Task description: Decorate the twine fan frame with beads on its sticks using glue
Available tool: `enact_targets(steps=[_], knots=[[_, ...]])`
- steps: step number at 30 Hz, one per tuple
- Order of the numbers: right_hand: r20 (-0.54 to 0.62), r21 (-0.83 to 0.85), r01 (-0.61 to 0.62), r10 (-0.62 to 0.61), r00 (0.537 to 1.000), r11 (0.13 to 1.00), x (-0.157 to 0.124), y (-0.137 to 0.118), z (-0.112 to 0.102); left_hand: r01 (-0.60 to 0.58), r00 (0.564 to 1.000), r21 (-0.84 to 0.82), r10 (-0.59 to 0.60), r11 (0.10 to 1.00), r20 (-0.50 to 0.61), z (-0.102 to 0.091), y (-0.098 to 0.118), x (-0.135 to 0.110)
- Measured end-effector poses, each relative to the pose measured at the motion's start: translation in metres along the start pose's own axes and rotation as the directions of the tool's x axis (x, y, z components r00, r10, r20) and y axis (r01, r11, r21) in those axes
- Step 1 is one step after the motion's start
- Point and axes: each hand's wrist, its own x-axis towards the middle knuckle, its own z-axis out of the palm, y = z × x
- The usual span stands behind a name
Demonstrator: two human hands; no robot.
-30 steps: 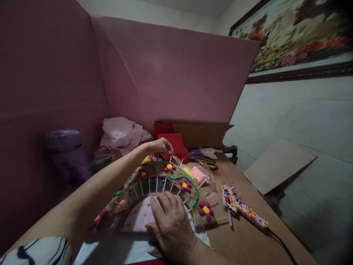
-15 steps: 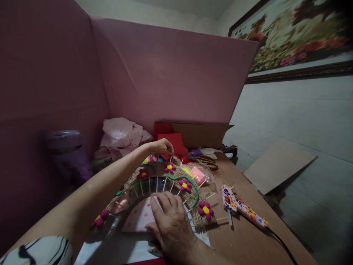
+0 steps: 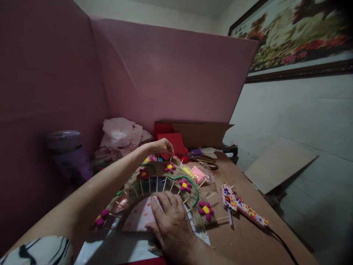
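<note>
A fan-shaped craft piece (image 3: pixel 202 217) of woven twine on thin wooden sticks lies before me, with magenta-and-yellow flowers (image 3: pixel 184 185) and a green wavy vine (image 3: pixel 197 195) on its band. My right hand (image 3: pixel 172 222) rests palm down at its middle, fingers spread over the floral half-round fabric (image 3: pixel 138 215). Reaching over the band, my left hand (image 3: pixel 164 146) has its fingertips pinched at the outer edge, near the stick ends. What sits in that pinch is too small to make out. Part of a dark metal tool (image 3: pixel 156 251) shows beside my right palm.
On the right of the brown table lies a flower-patterned glue gun (image 3: pixel 242 206) with a black cord. Behind the fan are scissors (image 3: pixel 206 161), bagged pink clay (image 3: pixel 198 175) and red sheets (image 3: pixel 172 142). Folded cloth (image 3: pixel 122 134) and a purple bottle (image 3: pixel 67 154) stand left.
</note>
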Motion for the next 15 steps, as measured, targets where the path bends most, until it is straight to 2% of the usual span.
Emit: enact_targets(steps=[15], knots=[[0.002,-0.001,-0.004,0.004,1.000,1.000,0.0001,-0.0003,-0.0005,0.010,1.000,0.020,-0.010,1.000,-0.010,0.0009,0.0008,0.0007]])
